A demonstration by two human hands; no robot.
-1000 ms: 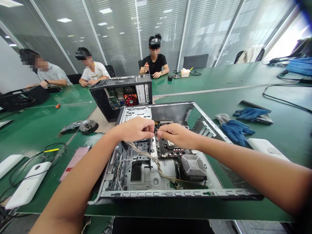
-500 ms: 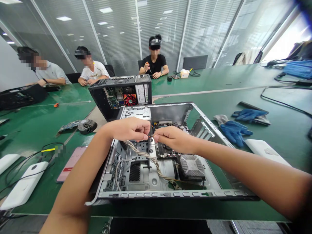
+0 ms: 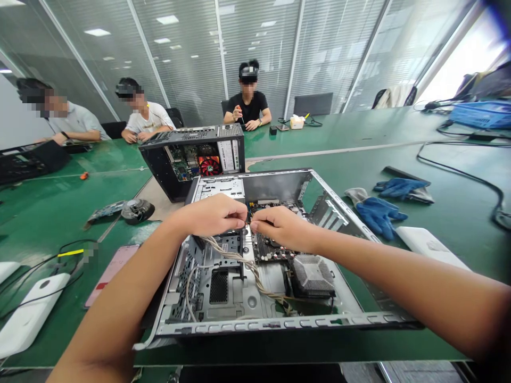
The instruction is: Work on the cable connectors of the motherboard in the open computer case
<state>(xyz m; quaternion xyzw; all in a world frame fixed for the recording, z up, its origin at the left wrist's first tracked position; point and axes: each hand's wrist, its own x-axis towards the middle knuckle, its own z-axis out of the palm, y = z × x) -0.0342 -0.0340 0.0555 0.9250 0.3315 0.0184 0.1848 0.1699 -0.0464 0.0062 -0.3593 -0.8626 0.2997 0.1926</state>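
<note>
Above an open computer case (image 3: pixel 287 323) laid flat on a green table (image 3: pixel 399 127), the left hand (image 3: pixel 215 214) and right hand (image 3: pixel 283 226) are held nearly touching, fingers tightly pinched, any gripped object too small to identify.

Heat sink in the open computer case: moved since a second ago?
No. Judged against the near rail of the computer case, the heat sink hasn't shifted; both merely drift left together in view.
</note>
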